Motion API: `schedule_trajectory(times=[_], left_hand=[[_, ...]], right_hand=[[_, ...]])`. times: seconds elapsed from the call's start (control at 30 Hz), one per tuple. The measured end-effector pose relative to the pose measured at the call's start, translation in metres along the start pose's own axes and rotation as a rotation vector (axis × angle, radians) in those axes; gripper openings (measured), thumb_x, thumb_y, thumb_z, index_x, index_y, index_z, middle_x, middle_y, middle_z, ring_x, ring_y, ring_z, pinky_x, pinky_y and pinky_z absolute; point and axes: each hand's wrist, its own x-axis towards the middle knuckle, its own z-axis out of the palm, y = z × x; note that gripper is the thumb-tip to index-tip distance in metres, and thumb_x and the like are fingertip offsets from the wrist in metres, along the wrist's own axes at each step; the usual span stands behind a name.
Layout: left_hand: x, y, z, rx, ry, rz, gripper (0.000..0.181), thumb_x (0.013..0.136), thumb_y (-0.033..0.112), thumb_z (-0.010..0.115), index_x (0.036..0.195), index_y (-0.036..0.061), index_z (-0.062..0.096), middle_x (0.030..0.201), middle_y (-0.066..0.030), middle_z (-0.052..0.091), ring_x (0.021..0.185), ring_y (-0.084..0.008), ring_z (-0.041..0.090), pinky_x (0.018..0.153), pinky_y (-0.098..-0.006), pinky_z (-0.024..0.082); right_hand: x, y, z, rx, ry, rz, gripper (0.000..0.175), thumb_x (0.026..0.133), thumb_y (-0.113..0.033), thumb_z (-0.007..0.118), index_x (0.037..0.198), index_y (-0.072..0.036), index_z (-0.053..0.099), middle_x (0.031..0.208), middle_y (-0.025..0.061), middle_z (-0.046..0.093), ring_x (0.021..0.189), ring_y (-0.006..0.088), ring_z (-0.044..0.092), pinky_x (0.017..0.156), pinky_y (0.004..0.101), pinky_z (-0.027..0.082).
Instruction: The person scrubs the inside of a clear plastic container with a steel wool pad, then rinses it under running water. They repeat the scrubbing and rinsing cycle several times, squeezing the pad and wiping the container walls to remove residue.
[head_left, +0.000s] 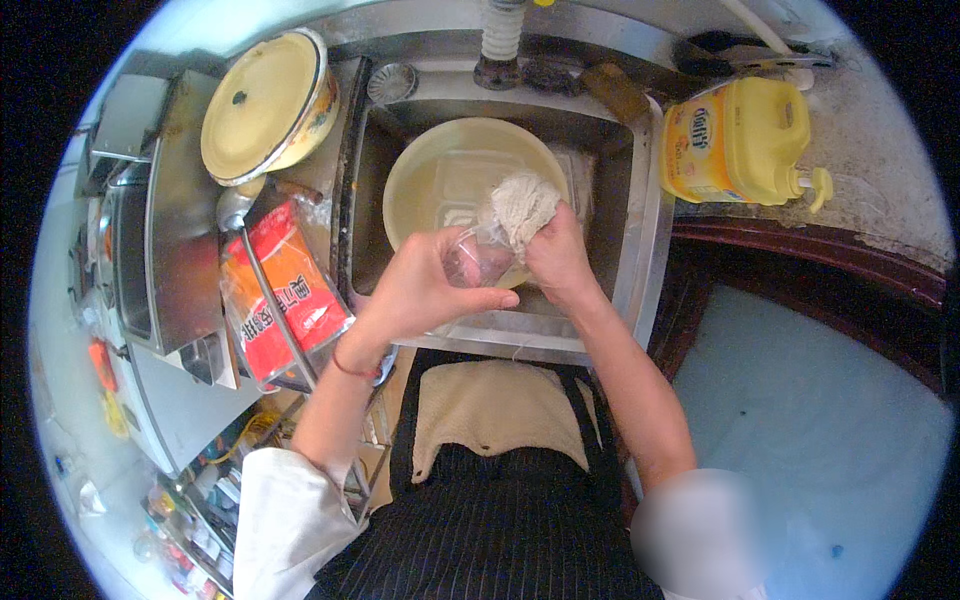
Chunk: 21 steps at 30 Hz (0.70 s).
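My left hand (420, 289) grips a clear see-through vessel (486, 255), probably a cup or jar, with my fingers showing through its wall. A bunched off-white cloth (523, 202) is in my right hand (561, 255), close against the vessel's edge. Both hands are over the near side of a pale yellow basin (409, 176), which stands in a stainless steel sink (637, 217). Liquid seems to lie in the basin, along with a clear rectangular shape whose kind I cannot tell.
Left of the sink stands a lidded enamel pot (262, 105). A long-handled metal ladle (274, 300) lies across a red and orange plastic bag (315, 330). At right lies a yellow pump bottle (739, 142). Behind the basin are a sink strainer (392, 82) and a ribbed hose (501, 34).
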Motion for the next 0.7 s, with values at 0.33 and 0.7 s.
schedule_trajectory(times=[0.33, 0.7], left_hand=[[0.003, 0.0, 0.031, 0.315, 0.631, 0.392, 0.026, 0.064, -0.003, 0.064, 0.089, 0.0035, 0.062, 0.098, -0.0175, 0.065, 0.078, -0.0293, 0.066, 0.068, -0.0353, 0.053], [-0.006, 0.007, 0.051, 0.29, 0.391, 0.825, 0.016, 0.067, 0.005, 0.062, 0.083, 0.0046, 0.06, 0.111, -0.0166, 0.064, 0.097, -0.0237, 0.066, 0.065, -0.0305, 0.054]], right_hand=[[-0.014, 0.019, 0.015, 0.312, -0.065, 0.02, 0.036, 0.096, -0.011, 0.049, 0.131, -0.003, 0.046, 0.129, 0.0079, 0.053, 0.117, 0.0209, 0.052, 0.099, 0.0373, 0.044], [-0.018, -0.023, -0.022, 0.666, -0.111, 0.307, 0.036, 0.089, -0.025, 0.06, 0.119, -0.005, 0.054, 0.109, 0.0086, 0.06, 0.097, 0.0199, 0.06, 0.085, 0.0359, 0.051]])
